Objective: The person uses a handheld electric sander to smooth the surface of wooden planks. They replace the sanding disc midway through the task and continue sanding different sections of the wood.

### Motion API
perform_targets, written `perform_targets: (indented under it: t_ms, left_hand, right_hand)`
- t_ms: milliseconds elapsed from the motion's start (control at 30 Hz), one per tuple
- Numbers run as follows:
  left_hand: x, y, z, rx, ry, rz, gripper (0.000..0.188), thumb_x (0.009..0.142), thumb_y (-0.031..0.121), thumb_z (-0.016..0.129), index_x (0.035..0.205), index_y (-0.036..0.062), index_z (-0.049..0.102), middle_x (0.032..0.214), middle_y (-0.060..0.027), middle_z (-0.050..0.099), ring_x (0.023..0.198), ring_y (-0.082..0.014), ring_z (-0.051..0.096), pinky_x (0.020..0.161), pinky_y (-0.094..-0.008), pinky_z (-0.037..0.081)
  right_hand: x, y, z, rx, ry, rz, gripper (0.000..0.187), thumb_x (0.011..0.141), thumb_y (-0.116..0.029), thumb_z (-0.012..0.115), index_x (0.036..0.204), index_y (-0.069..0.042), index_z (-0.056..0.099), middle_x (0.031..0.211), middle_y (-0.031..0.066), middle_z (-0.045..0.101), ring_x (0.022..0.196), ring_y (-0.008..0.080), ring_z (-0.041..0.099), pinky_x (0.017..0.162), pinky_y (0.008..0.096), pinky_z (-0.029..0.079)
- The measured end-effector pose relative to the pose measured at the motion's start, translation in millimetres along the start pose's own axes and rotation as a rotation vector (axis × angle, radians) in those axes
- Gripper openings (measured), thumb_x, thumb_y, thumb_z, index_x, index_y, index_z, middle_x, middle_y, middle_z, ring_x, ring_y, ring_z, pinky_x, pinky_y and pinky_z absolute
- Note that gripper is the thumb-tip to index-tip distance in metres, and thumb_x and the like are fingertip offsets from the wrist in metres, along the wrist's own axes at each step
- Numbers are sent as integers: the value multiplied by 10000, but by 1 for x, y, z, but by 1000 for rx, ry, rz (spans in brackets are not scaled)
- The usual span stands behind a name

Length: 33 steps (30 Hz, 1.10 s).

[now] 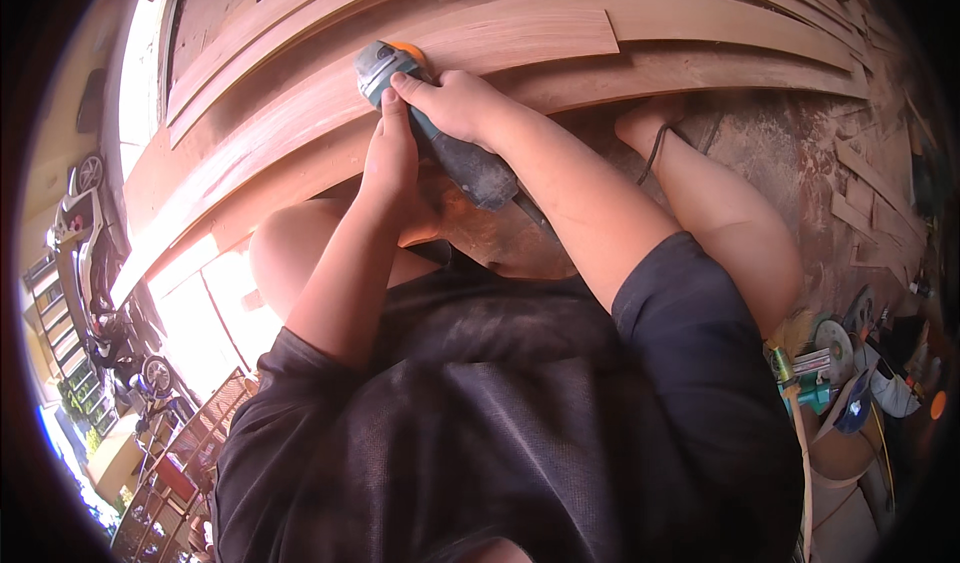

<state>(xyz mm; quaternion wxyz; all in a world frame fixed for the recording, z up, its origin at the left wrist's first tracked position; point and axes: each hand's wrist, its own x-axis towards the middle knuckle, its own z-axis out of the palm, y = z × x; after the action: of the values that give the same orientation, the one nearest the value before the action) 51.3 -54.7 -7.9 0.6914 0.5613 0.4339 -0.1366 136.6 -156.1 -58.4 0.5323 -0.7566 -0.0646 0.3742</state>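
Both of my hands are closed around an angle grinder (pixel 470 171) with a teal and black body and a grey head. An orange disc (pixel 411 55) shows at the far side of its head, against or just over a long wooden board (pixel 530 41); contact cannot be made out. My left hand (pixel 392 153) grips the body from the left, thumb up near the head. From the right, my right hand (pixel 455 103) wraps over the body, its thumb pointing to the head. A dark cord leaves the grinder's rear and passes under my right forearm.
Several long planks (pixel 730 23) lie beyond my hands, overlapping. My bare legs are bent on either side. Wood offcuts (pixel 870 203) lie on the dusty floor at right, with power tools and discs (pixel 835 343) nearer. A metal rack (pixel 195 443) and motorbikes (pixel 85 263) stand at left.
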Motion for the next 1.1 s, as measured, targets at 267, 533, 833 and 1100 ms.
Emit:
perform_targets:
  t_ms: [267, 533, 833, 1100]
  left_hand:
    - [40, -32, 111, 398, -232, 319, 851, 1094, 644, 390, 1395, -139, 536, 1282, -323, 669, 1246, -379, 647, 1054, -411, 481]
    - [49, 3, 193, 605, -557, 155, 891, 1059, 703, 376, 1452, -85, 515, 1343, -291, 630, 1164, -401, 695, 825, -512, 665]
    - [76, 6, 37, 306, -266, 240, 871, 1062, 715, 364, 1494, -26, 512, 1299, -221, 661, 1124, -349, 678, 939, -525, 584]
    - [62, -18, -8, 77, -65, 291, 895, 1100, 672, 337, 1472, -126, 495, 1374, -244, 631, 1295, -263, 583, 1120, -361, 421]
  right_hand:
    - [-50, 63, -120, 346, 105, 62, 862, 1006, -660, 606, 1282, 156, 633, 1146, 217, 728, 1019, 249, 706, 886, 344, 556]
    - [-74, 96, -175, 574, 485, 172, 846, 1033, -653, 567, 1414, 102, 551, 1311, 173, 672, 1146, 225, 658, 997, 361, 528]
    - [-1, 15, -55, 409, 114, 52, 795, 1036, -626, 585, 1272, 133, 627, 1142, 198, 716, 1010, 230, 698, 885, 363, 567]
    - [17, -14, -23, 138, -153, 75, 853, 1027, -665, 566, 1287, 145, 631, 1065, 178, 739, 904, 220, 721, 806, 338, 580]
